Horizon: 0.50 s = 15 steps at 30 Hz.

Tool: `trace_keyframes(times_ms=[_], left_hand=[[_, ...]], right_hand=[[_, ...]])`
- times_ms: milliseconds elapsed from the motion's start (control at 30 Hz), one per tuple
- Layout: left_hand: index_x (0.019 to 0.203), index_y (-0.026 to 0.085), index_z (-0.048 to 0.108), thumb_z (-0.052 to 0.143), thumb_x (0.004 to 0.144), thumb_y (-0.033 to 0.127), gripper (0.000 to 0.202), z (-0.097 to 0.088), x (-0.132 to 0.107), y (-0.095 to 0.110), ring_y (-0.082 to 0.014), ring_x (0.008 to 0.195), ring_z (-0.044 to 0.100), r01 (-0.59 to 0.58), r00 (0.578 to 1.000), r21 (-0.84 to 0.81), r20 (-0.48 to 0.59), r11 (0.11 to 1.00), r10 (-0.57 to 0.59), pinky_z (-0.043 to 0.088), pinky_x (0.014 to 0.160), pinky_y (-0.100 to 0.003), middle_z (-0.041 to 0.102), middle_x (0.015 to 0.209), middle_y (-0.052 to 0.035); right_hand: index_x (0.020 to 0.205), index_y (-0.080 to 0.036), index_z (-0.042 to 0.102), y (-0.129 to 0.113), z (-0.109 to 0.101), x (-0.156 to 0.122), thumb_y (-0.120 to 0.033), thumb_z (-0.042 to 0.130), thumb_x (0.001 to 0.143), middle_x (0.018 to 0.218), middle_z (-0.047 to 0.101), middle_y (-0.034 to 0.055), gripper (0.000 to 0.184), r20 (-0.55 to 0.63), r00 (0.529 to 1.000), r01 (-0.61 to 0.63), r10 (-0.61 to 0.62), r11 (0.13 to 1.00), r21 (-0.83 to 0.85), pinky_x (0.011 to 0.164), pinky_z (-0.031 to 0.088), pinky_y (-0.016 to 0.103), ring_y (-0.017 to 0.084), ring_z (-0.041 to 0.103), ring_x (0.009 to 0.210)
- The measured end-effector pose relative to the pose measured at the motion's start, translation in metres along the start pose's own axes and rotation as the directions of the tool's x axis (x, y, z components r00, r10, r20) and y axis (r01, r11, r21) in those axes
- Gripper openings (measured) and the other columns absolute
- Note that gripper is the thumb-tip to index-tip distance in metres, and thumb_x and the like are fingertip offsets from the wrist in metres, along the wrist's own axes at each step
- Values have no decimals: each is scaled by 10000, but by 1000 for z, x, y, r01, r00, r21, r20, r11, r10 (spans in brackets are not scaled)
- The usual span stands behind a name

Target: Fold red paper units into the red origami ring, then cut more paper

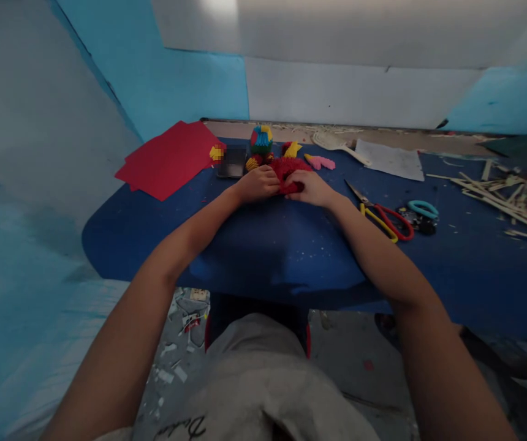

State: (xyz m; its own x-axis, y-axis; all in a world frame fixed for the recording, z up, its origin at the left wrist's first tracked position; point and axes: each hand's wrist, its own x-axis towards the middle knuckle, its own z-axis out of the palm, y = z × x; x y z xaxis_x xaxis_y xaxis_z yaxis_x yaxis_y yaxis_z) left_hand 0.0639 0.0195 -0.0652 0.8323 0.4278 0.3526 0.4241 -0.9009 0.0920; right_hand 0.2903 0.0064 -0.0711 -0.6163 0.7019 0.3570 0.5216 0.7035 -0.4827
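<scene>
A red, rough-textured piece (291, 165), possibly built of small folded paper units, lies at the middle of the blue table (263, 245). My left hand (260, 185) curls its fingers against the left side of it. From the right, my right hand (312, 187) pinches the same piece, thumb and fingers bent round its near edge. Just behind stands a blue, green and yellow folded-paper model (262, 141). A yellow folded piece (293, 149) and a pink curved piece (321, 162) lie behind my right hand. What the fingertips press on is partly hidden.
Red paper sheets (166, 162) and a dark tray (233, 162) lie on the left. To the right are red-and-yellow-handled scissors (380, 217), a blue-handled tool (423, 209), a white sheet (390, 159), a cream spatula-like tool (337, 145) and thin sticks (511, 199).
</scene>
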Motion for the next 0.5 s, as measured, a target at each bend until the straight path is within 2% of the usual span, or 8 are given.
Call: trace_keyframes(times_ms=[100,167,200,233,300,367,433,500], left_hand=[[927,238,726,587,899,398,213,-10,2,6,-241,1056,630,49,997,-27,59,998,-47,389,1050,-448,743,1070,-87],[1019,234,728,692,809,516,354,-21,0,7,-263,1131,609,139,990,-63,-26,988,-141,369,1086,-431,725,1165,-91],[1086,233,717,692,801,545,424,-27,-2,5,-265,1169,594,207,970,-82,-112,975,-216,360,1100,-419,708,1214,-89],[1150,242,699,637,850,534,423,-33,-6,1,-250,1193,584,302,923,-107,-216,947,-319,359,1103,-399,696,1245,-75],[1241,218,656,445,974,441,407,-43,-15,-10,-251,1207,567,466,808,-127,-342,876,-479,369,1074,-413,670,1278,-107],[1162,208,697,499,950,401,349,-48,-26,-25,-266,1146,594,676,655,-126,-347,726,-671,405,1015,-398,699,1188,-119],[1101,183,727,571,907,454,368,-48,-36,-37,-305,1142,592,777,592,-64,-264,626,-761,412,993,-419,705,1141,-142],[1074,162,740,579,892,527,439,-45,-41,-45,-328,1184,566,788,604,1,-193,615,-773,401,1011,-433,693,1168,-162]], right_hand=[[902,-208,721,0,-2,0,-339,771,668,981,734,77,273,4,1000,-5,5,1000,19,917,511,478,286,664,939],[945,-214,722,-2,-7,-1,-398,789,656,992,738,72,349,15,1000,-5,5,1000,16,930,507,489,297,664,962],[968,-221,721,-3,-10,-2,-428,793,656,1008,739,71,381,10,1000,-5,5,1000,7,940,504,496,303,662,979],[985,-228,721,-4,-13,-3,-449,789,665,1026,739,72,395,-4,1000,-7,7,1000,-5,951,500,502,306,661,995],[994,-239,723,-6,-21,-5,-459,751,717,1053,740,78,355,-73,997,-23,19,999,-43,971,490,501,307,659,1019],[991,-239,726,-6,-29,-7,-436,684,781,1070,740,88,291,-166,985,-70,53,992,-103,966,490,481,300,661,1026],[989,-235,726,-5,-35,-9,-406,616,823,1066,742,93,262,-248,965,-134,89,976,-170,939,495,465,297,664,1012],[988,-230,724,-4,-37,-10,-376,568,842,1056,744,96,258,-319,941,-188,115,959,-210,908,499,456,297,668,991]])
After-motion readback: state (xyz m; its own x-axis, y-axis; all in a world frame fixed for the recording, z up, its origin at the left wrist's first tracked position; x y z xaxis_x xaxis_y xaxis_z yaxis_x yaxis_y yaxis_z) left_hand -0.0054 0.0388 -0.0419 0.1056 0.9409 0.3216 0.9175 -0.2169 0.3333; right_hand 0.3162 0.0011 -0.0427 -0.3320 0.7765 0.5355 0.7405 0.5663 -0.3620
